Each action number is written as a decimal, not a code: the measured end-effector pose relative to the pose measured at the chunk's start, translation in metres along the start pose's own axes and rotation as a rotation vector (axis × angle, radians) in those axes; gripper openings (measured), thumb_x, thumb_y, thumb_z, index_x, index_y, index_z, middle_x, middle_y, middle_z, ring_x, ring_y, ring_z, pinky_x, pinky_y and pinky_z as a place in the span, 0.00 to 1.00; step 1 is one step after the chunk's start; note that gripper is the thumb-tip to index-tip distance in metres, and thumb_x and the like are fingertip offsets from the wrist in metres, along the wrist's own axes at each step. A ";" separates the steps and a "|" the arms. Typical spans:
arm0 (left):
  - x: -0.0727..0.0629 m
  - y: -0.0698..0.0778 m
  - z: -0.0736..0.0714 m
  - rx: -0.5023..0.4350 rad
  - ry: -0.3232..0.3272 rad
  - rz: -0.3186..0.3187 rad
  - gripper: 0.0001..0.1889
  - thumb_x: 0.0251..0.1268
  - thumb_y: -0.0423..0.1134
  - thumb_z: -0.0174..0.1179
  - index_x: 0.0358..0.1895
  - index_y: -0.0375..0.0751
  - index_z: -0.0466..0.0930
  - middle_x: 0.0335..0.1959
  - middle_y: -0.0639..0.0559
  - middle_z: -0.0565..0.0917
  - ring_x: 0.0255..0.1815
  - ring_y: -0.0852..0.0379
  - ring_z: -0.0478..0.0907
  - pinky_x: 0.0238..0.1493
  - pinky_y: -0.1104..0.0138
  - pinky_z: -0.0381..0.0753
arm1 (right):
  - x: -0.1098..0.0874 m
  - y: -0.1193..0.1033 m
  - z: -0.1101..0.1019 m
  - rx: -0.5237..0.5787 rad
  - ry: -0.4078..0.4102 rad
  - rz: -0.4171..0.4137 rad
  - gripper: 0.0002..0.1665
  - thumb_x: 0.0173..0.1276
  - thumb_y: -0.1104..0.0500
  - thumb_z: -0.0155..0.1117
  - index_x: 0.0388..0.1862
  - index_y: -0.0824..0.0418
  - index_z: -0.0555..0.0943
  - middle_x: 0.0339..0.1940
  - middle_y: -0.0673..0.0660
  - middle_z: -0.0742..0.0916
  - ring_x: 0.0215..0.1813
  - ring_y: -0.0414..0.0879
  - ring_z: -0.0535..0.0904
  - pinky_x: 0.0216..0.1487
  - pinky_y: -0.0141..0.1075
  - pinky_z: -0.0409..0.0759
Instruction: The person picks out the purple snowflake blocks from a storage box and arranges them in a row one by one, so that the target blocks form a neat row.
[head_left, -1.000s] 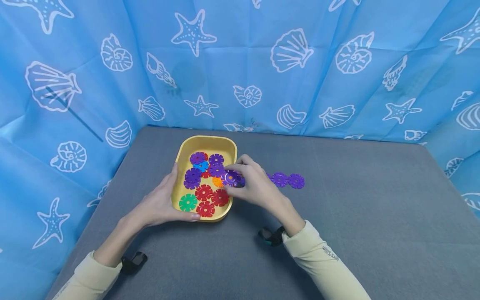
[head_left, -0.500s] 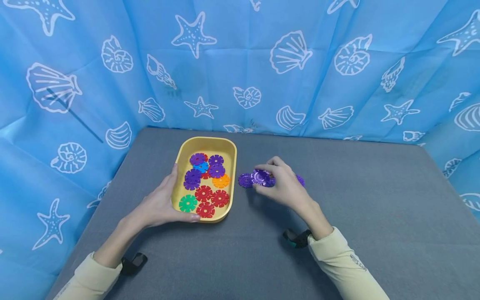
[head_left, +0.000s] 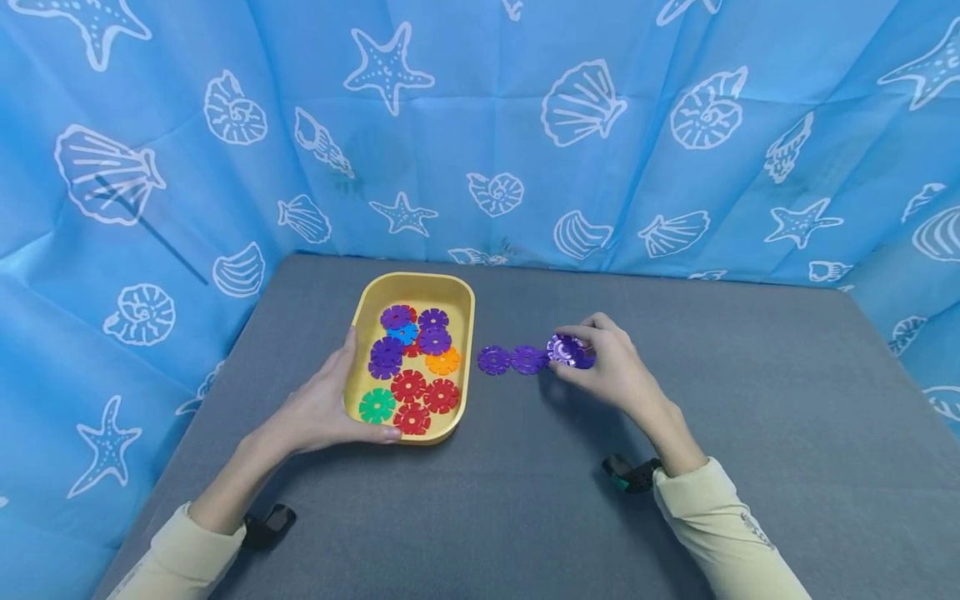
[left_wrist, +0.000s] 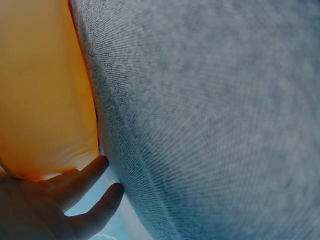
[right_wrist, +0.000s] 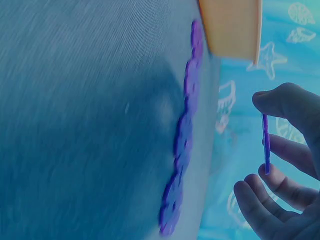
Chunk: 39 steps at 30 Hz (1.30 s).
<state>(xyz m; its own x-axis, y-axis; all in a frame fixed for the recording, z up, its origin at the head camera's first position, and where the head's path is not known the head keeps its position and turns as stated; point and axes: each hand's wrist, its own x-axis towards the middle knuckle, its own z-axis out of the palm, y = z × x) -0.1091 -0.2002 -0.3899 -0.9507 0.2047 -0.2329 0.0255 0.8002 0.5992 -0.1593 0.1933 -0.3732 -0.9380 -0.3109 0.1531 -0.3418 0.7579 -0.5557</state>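
My left hand (head_left: 318,406) grips the near left corner of a yellow tray (head_left: 469,333), thumb on the front rim and fingers along its side. In the left wrist view, fingertips (left_wrist: 102,162) lie against the tray's wall. Between thumb and fingers, my right hand (head_left: 611,367) pinches a purple snowflake disc (head_left: 564,351), seen edge-on in the right wrist view (right_wrist: 266,145). It is raised over a row of several purple discs (head_left: 494,360) on the table, partly hidden by the hand. The right wrist view shows that row joined end to end.
Inside the tray lie loose purple discs (head_left: 386,357), red discs (head_left: 408,386), a green disc (head_left: 377,406), an orange disc (head_left: 443,361) and a blue disc (head_left: 403,334). A grey cloth covers the table (head_left: 750,400). A blue shell-print curtain (head_left: 495,150) stands behind.
My right hand has carried the purple disc from the tray's right edge rightward along the row, uncovering the row's left discs. The left hand and tray stay put.
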 end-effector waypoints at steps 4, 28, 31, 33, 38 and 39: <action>0.000 0.000 0.000 -0.005 0.002 0.006 0.80 0.38 0.73 0.76 0.83 0.52 0.22 0.81 0.38 0.54 0.71 0.39 0.68 0.61 0.41 0.79 | -0.002 0.013 -0.006 -0.010 0.010 0.024 0.27 0.61 0.60 0.76 0.59 0.68 0.84 0.46 0.66 0.81 0.51 0.62 0.82 0.54 0.57 0.83; 0.000 -0.001 0.001 -0.005 0.004 -0.004 0.80 0.37 0.73 0.76 0.83 0.54 0.21 0.82 0.37 0.53 0.74 0.36 0.66 0.61 0.39 0.78 | -0.020 0.076 -0.030 -0.121 -0.075 0.145 0.30 0.63 0.57 0.75 0.60 0.71 0.82 0.47 0.71 0.82 0.49 0.64 0.79 0.47 0.57 0.79; 0.001 0.000 0.001 -0.007 0.005 -0.004 0.80 0.37 0.72 0.76 0.83 0.54 0.21 0.82 0.37 0.53 0.74 0.36 0.65 0.61 0.40 0.78 | -0.020 0.078 -0.031 -0.120 -0.102 0.158 0.29 0.65 0.57 0.74 0.61 0.72 0.81 0.48 0.71 0.81 0.50 0.65 0.79 0.48 0.58 0.79; 0.001 0.000 0.001 -0.004 0.007 -0.003 0.80 0.37 0.72 0.76 0.83 0.53 0.22 0.82 0.37 0.53 0.74 0.37 0.65 0.61 0.40 0.78 | -0.020 0.078 -0.030 -0.121 -0.116 0.160 0.29 0.65 0.57 0.73 0.61 0.72 0.81 0.49 0.72 0.81 0.51 0.65 0.79 0.49 0.59 0.79; 0.001 -0.001 0.001 0.000 0.011 -0.001 0.80 0.37 0.72 0.76 0.83 0.53 0.22 0.81 0.38 0.54 0.71 0.39 0.67 0.59 0.42 0.80 | -0.021 0.079 -0.029 -0.135 -0.136 0.153 0.30 0.66 0.55 0.74 0.61 0.72 0.81 0.48 0.71 0.82 0.50 0.63 0.77 0.48 0.57 0.76; 0.001 -0.001 0.001 0.001 0.010 -0.003 0.80 0.37 0.72 0.76 0.83 0.53 0.22 0.81 0.38 0.54 0.71 0.39 0.67 0.59 0.42 0.80 | -0.022 0.079 -0.029 -0.137 -0.137 0.152 0.31 0.66 0.55 0.74 0.62 0.72 0.81 0.48 0.71 0.82 0.50 0.62 0.77 0.48 0.56 0.76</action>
<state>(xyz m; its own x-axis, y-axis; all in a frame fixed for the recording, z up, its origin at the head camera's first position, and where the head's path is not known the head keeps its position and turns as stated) -0.1094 -0.1997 -0.3915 -0.9538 0.1971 -0.2268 0.0233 0.8011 0.5980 -0.1677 0.2764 -0.3968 -0.9659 -0.2555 -0.0413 -0.2111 0.8698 -0.4460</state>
